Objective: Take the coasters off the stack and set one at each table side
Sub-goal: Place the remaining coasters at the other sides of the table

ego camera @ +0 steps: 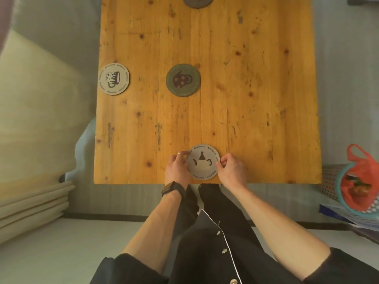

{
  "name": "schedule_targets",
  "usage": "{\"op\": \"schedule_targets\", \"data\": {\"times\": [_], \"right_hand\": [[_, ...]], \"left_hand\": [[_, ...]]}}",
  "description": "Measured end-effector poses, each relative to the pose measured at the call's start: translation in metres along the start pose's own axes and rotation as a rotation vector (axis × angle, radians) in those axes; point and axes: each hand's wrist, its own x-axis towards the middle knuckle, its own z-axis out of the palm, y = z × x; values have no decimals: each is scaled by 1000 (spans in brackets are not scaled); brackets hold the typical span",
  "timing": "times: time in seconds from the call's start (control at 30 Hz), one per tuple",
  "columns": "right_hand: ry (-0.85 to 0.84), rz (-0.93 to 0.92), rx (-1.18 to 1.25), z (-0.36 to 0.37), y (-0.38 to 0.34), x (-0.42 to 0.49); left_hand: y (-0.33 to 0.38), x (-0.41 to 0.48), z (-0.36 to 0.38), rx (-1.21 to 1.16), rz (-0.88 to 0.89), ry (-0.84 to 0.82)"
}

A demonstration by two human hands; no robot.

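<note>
Head: both hands (178, 167) (231, 168) pinch coaster (203, 161) reading "Aesthetics".

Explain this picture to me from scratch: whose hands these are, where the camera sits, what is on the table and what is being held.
There is no machine here. A person wears a wide-angle camera on the head, so the single picture looks down over their own arms at an orange-brown wooden table.

Four round coasters show. A pale coaster with a mug drawing lies at the left edge. A dark green coaster with a spotted teacup lies mid-table. A dark grey coaster, cut off by the frame, lies at the far edge. A grey coaster with a teapot drawing lies at the near edge.

The left hand, ringed, with a dark watch on its wrist, and the right hand pinch that teapot coaster by opposite rims. Nothing else is held.

A mesh basket with a red bag stands on the floor to the right.
</note>
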Motion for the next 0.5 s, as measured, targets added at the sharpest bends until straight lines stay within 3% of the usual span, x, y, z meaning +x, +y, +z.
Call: {"op": "schedule_targets", "data": {"times": [0.23,0.5], "right_hand": [[-39,-298,-192,-5,2,-11],[-137,-323,-205,-16,3,1]], "left_hand": [[-11,-1,-5,262,139,-56],[-9,11,-27,454,280,-70]]}}
